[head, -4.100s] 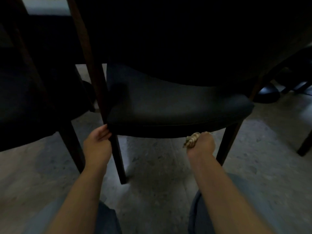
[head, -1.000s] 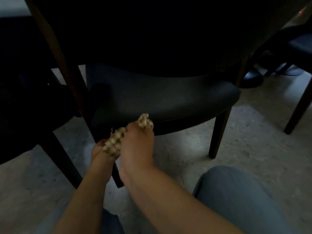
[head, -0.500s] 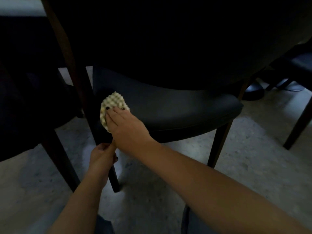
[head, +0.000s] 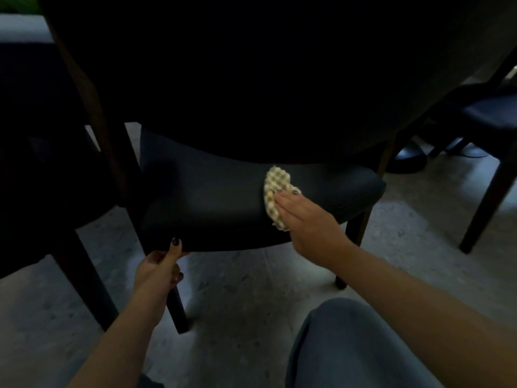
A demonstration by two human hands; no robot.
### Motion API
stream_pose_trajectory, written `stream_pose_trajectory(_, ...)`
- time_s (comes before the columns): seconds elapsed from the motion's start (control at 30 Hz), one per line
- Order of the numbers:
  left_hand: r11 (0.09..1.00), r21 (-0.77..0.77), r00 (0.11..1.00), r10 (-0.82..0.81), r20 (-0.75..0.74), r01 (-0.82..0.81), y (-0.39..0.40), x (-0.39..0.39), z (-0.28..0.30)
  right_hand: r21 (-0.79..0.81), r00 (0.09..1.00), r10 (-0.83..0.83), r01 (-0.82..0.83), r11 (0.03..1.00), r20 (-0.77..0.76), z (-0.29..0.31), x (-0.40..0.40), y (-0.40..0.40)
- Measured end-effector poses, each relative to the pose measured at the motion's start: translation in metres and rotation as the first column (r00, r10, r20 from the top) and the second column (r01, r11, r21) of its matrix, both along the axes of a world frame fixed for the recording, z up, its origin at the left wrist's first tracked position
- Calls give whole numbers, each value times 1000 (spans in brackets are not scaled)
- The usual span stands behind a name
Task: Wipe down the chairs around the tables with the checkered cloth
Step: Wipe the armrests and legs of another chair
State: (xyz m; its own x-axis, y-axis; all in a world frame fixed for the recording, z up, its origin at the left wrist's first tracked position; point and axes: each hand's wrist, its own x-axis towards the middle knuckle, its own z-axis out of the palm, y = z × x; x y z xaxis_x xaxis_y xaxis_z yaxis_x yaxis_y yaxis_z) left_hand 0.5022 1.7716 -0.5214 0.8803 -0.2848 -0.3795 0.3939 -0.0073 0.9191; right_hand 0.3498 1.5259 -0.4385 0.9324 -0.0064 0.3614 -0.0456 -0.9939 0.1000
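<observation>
Your cream-and-tan checkered cloth [head: 275, 191] lies crumpled on the right half of the dark upholstered chair seat [head: 223, 197], well in from the near edge. Your right hand [head: 307, 219] presses it flat against the cushion: the fingers [head: 288, 201] are straight and held together on top of the cloth, not curled round it, so most of the cloth shows beyond and to the left of your fingertips. Your left hand [head: 158, 271] grips the chair at its near left corner, thumb up against the front edge of the seat and the other fingers curled behind the dark wooden front leg [head: 177, 312].

Over the far part of the seat hangs the dark table edge [head: 251, 79], shading it. A second dark chair [head: 42, 163] stands just beside it on the left, and a third dark chair [head: 481, 113] stands well apart on the right. Your grey trouser knee [head: 349, 345] rises near right, above the speckled grey floor [head: 237, 317].
</observation>
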Motion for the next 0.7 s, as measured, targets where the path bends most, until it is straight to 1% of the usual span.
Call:
stream_pose_trajectory(0.07, 999, -39, 999, 3, -37, -4, -1, -2, 4, 20, 994, -105, 105, 994, 16, -1, -13, -20)
stream_pose_trajectory(0.17, 995, -104, 995, -7, -100, -4, -4, -5, 7, 134, 961, -269, 258, 957, 70, -3, -36, -53)
stream_pose_trajectory(0.27, 994, -106, 994, 5, -110, -17, -6, -9, 11, 160, 942, -319, 301, 940, 100, -5, -49, -78)
stream_pose_trajectory(0.33, 994, -103, 995, 11, -104, -22, -9, -11, 14, 221, 916, -385, 355, 908, 113, -2, -48, -91)
stream_pose_trajectory(0.43, 994, -109, 996, 14, -91, -24, -12, -13, 17, 373, 814, -574, 508, 776, 85, 10, -37, -111)
stream_pose_trajectory(0.5, 994, -105, 996, 11, -88, -21, -12, -14, 19, 490, 723, -691, 599, 634, 10, 21, -25, -118)
stream_pose_trajectory(0.53, 994, -103, 996, 8, -92, -17, -12, -14, 19, 545, 670, -742, 630, 553, -23, 26, -17, -115)
stream_pose_trajectory(0.57, 995, -103, 995, 6, -99, -16, -11, -14, 19, 578, 629, -776, 650, 493, -46, 29, -9, -107)
stream_pose_trajectory(0.6, 994, -106, 994, 7, -107, -18, -11, -14, 19, 592, 619, -784, 650, 476, -50, 31, -2, -95)
stream_pose_trajectory(0.63, 993, -115, 994, 3, -112, -16, -10, -13, 20, 593, 645, -764, 627, 504, -33, 30, 4, -78)
stream_pose_trajectory(0.7, 991, -136, 993, -13, -115, -3, -9, -13, 20, 561, 773, -632, 504, 657, 47, 22, 12, -37)
